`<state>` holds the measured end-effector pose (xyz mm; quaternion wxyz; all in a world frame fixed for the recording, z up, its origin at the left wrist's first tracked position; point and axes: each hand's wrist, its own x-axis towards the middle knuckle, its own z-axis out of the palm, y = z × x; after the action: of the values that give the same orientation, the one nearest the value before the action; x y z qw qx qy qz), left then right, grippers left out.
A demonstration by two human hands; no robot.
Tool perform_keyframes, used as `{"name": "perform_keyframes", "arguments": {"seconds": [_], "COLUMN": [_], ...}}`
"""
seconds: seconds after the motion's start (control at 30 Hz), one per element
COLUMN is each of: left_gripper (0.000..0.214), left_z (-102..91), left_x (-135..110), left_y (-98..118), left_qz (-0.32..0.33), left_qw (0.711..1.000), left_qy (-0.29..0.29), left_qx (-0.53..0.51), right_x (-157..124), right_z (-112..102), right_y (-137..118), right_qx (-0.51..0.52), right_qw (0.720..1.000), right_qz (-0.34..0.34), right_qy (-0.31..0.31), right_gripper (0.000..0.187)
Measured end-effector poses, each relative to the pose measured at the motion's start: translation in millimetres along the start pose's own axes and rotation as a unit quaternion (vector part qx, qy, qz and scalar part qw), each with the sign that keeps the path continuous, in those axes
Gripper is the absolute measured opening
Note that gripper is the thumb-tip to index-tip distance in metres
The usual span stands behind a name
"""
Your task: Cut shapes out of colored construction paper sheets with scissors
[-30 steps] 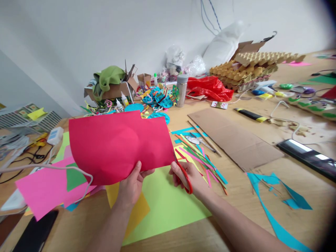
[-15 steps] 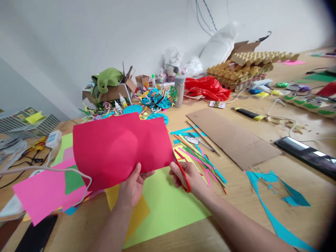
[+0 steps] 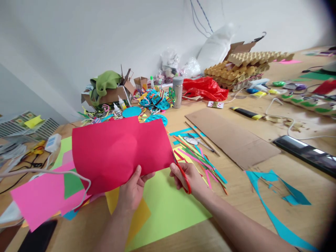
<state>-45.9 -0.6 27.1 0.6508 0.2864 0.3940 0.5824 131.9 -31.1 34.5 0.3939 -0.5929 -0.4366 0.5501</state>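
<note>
A large sheet of red paper [image 3: 112, 150] is held up off the table by my left hand [image 3: 135, 185], thumb in front and fingers behind its lower edge. A step-shaped notch shows in the sheet's top edge. My right hand [image 3: 187, 176] is closed around red-handled scissors [image 3: 184, 177], whose blades sit at the right edge of the sheet near its lower corner. Below both hands lies light green paper [image 3: 170, 206], with a yellow-orange piece [image 3: 141, 217] on it. Thin coloured paper strips [image 3: 202, 157] are scattered just beyond my right hand.
Flat brown cardboard [image 3: 228, 136] lies to the right, near a box cutter [image 3: 246, 113] and a phone-like black device [image 3: 307, 155]. Blue paper scraps [image 3: 265, 203] are at front right. A steel bottle [image 3: 177, 92] stands behind. A pale cable [image 3: 52, 170] crosses pink paper [image 3: 39, 196] at left.
The view has shifted slightly, so the background sits a little further left. My hands, the red paper and the scissors keep nearly the same pose.
</note>
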Motion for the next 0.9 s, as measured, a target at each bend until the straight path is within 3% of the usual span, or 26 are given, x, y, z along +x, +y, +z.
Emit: {"name": "perform_keyframes", "arguments": {"seconds": [0.9], "left_gripper": [0.051], "left_z": [-0.6], "left_x": [-0.8], "left_y": [-3.1], "left_qz": [-0.029], "left_qw": [0.999], "left_qy": [0.013], "left_qx": [-0.029], "right_x": [0.6], "right_z": [3.2], "right_y": [2.4], "right_qx": [0.024], "right_qw": [0.999], "right_qz": [-0.015], "right_qy": [0.039], "right_gripper": [0.048]}}
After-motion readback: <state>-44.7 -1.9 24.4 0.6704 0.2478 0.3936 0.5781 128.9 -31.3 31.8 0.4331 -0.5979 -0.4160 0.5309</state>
